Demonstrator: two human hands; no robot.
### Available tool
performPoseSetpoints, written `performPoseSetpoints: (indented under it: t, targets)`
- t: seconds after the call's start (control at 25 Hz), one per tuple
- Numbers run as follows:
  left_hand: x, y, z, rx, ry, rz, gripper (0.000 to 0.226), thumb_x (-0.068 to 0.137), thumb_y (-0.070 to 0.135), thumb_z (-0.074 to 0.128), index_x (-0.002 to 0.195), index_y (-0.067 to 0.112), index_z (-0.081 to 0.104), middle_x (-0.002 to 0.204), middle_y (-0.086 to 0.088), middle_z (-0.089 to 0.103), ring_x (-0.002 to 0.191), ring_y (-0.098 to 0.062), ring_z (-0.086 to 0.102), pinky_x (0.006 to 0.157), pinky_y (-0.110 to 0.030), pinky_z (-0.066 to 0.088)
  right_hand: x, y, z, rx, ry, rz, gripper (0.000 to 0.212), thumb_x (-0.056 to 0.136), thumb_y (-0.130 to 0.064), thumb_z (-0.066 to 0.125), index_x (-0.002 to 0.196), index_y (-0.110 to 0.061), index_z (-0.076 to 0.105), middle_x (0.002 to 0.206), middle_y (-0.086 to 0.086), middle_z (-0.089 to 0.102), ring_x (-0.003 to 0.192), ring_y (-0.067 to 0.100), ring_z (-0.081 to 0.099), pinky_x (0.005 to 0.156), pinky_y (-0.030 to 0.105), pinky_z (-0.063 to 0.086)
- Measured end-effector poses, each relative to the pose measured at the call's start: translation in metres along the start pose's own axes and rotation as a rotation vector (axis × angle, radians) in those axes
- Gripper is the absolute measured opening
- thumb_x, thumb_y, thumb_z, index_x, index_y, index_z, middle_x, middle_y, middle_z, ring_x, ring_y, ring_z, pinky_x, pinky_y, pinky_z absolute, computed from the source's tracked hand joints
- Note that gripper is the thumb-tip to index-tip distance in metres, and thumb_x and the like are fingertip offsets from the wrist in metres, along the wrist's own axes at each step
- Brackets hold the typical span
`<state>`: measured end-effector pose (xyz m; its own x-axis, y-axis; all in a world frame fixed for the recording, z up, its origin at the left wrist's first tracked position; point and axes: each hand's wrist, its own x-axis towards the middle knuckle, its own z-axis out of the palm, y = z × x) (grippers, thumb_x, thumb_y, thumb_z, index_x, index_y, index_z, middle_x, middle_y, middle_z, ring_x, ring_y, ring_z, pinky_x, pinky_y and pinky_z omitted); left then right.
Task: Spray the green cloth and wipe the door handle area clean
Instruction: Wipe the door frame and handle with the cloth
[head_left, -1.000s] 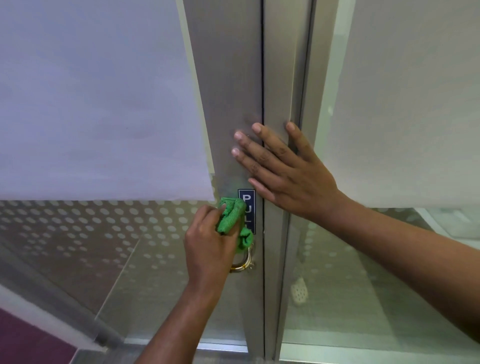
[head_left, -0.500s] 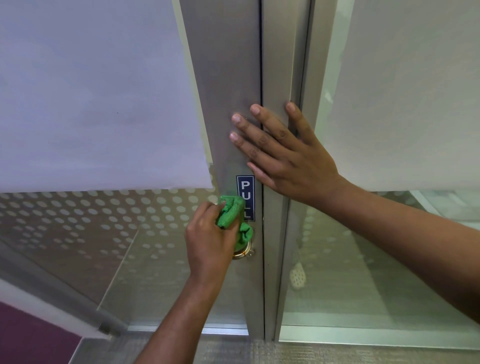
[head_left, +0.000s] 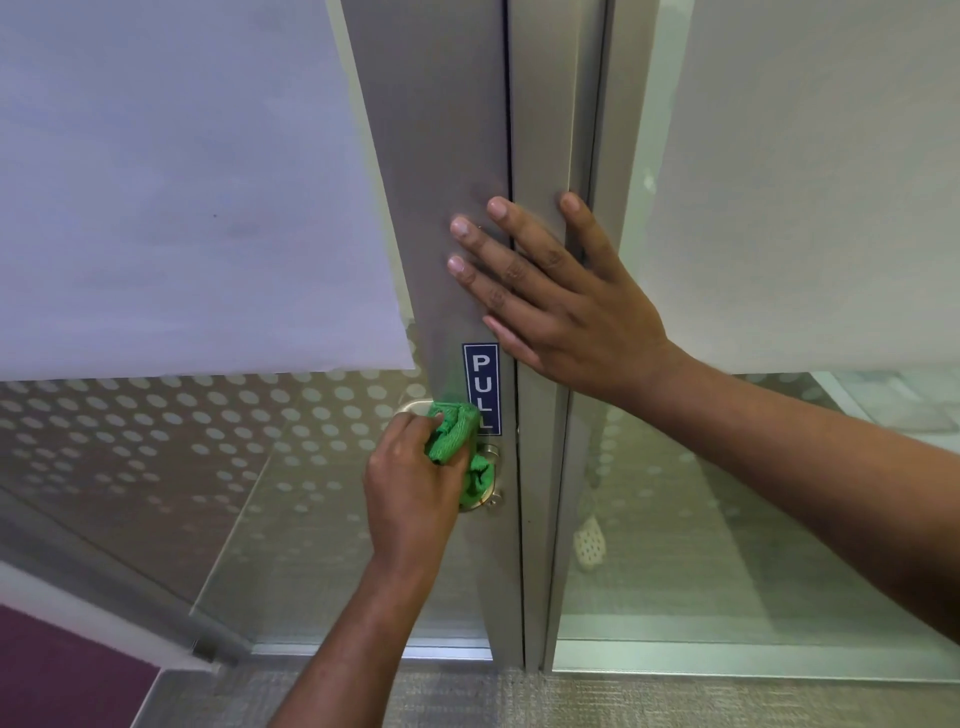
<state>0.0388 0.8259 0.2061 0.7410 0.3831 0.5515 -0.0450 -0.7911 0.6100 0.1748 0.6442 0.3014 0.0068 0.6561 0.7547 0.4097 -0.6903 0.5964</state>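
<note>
A person's left hand (head_left: 415, 488) is bunching the green cloth (head_left: 457, 441) in a tight grip and pressing it against the door handle (head_left: 485, 475), which is lying just right of the knuckles, directly below a vertical blue sign reading "PULL" (head_left: 481, 387). The right hand (head_left: 550, 291) is resting flat and open-fingered, holding nothing, across the metal door frame (head_left: 441, 156) above, farther from the handle.

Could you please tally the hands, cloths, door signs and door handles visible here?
Hands: 2 (left hand, right hand)
Cloths: 1 (green cloth)
Door signs: 1 (PULL sign)
Door handles: 1 (door handle, partly covered)
Total: 5
</note>
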Motion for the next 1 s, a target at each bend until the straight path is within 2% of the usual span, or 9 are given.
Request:
performPoseSetpoints:
  t: [0.08, 0.2, 0.28, 0.4, 0.48, 0.56, 0.72, 0.8, 1.0]
  targets:
    - [0.011, 0.009, -0.006, -0.021, 0.102, 0.052, 0.019, 0.078, 0.016, 0.087, 0.093, 0.010, 0.078, 0.083, -0.002, 0.069, 0.068, -0.016, 0.061, 0.060, -0.026, 0.043, 0.001, 0.000, 0.000, -0.003, 0.005, 0.001, 0.058, 0.119, -0.033, 0.047, 0.172, -0.013, 0.035, 0.178, 0.012, 0.036, 0.163, 0.037, 0.037, 0.134, 0.061, 0.008]
    - [0.028, 0.016, -0.012, -0.054, 0.213, 0.123, 0.018, 0.081, 0.021, 0.083, 0.093, 0.010, 0.076, 0.083, 0.000, 0.068, 0.070, -0.009, 0.056, 0.062, -0.020, 0.040, 0.001, -0.001, 0.000, 0.000, 0.007, 0.000, 0.059, 0.119, -0.033, 0.049, 0.172, -0.013, 0.036, 0.177, 0.012, 0.036, 0.163, 0.037, 0.038, 0.132, 0.063, 0.016]
    - [0.024, 0.013, -0.008, -0.042, 0.187, 0.117, 0.019, 0.080, 0.020, 0.085, 0.092, 0.009, 0.076, 0.083, -0.002, 0.068, 0.070, -0.009, 0.055, 0.062, -0.020, 0.038, 0.001, -0.001, 0.000, 0.001, 0.001, -0.004, 0.059, 0.119, -0.033, 0.049, 0.172, -0.013, 0.035, 0.177, 0.012, 0.036, 0.163, 0.037, 0.038, 0.131, 0.063, 0.018]
    - [0.003, 0.004, 0.001, -0.021, 0.066, 0.057, 0.022, 0.078, 0.015, 0.089, 0.093, 0.006, 0.077, 0.085, -0.003, 0.069, 0.068, -0.015, 0.060, 0.061, -0.022, 0.041, 0.001, 0.000, 0.000, -0.001, -0.005, -0.007, 0.059, 0.119, -0.034, 0.048, 0.172, -0.013, 0.035, 0.178, 0.012, 0.036, 0.163, 0.037, 0.037, 0.132, 0.062, 0.015]
    - [-0.002, 0.003, 0.002, -0.028, 0.022, 0.034, 0.023, 0.077, 0.014, 0.090, 0.095, 0.005, 0.078, 0.086, -0.004, 0.070, 0.069, -0.022, 0.065, 0.060, -0.032, 0.050, 0.001, 0.000, -0.001, -0.005, -0.001, -0.007, 0.058, 0.119, -0.034, 0.048, 0.172, -0.013, 0.035, 0.178, 0.012, 0.036, 0.163, 0.037, 0.037, 0.132, 0.063, 0.017]
    - [0.007, 0.010, -0.003, -0.033, 0.065, 0.059, 0.021, 0.078, 0.016, 0.089, 0.094, 0.006, 0.078, 0.083, -0.005, 0.069, 0.068, -0.022, 0.064, 0.060, -0.037, 0.052, 0.000, 0.000, 0.000, -0.013, 0.004, -0.005, 0.059, 0.119, -0.034, 0.048, 0.172, -0.013, 0.035, 0.178, 0.012, 0.036, 0.163, 0.037, 0.038, 0.131, 0.062, 0.018]
    - [0.039, 0.026, -0.018, -0.067, 0.241, 0.148, 0.017, 0.082, 0.022, 0.083, 0.092, 0.010, 0.077, 0.082, -0.001, 0.066, 0.069, -0.007, 0.054, 0.062, -0.015, 0.039, 0.000, 0.000, 0.000, -0.023, 0.007, -0.009, 0.059, 0.119, -0.034, 0.048, 0.173, -0.012, 0.034, 0.178, 0.012, 0.035, 0.163, 0.037, 0.037, 0.131, 0.062, 0.018]
    - [0.040, 0.027, -0.020, -0.070, 0.237, 0.157, 0.019, 0.083, 0.023, 0.081, 0.094, 0.009, 0.077, 0.085, 0.000, 0.067, 0.071, -0.004, 0.053, 0.064, -0.012, 0.039, 0.001, 0.000, 0.000, -0.020, 0.000, -0.012, 0.059, 0.119, -0.034, 0.048, 0.173, -0.012, 0.034, 0.178, 0.012, 0.035, 0.163, 0.037, 0.037, 0.131, 0.062, 0.018]
    - [0.009, 0.013, -0.010, -0.015, 0.047, 0.057, 0.028, 0.078, 0.014, 0.090, 0.101, 0.002, 0.079, 0.086, -0.007, 0.070, 0.071, -0.024, 0.066, 0.061, -0.037, 0.053, 0.001, 0.000, -0.003, -0.010, -0.005, -0.009, 0.058, 0.119, -0.033, 0.049, 0.172, -0.012, 0.036, 0.177, 0.012, 0.036, 0.163, 0.037, 0.038, 0.131, 0.062, 0.019]
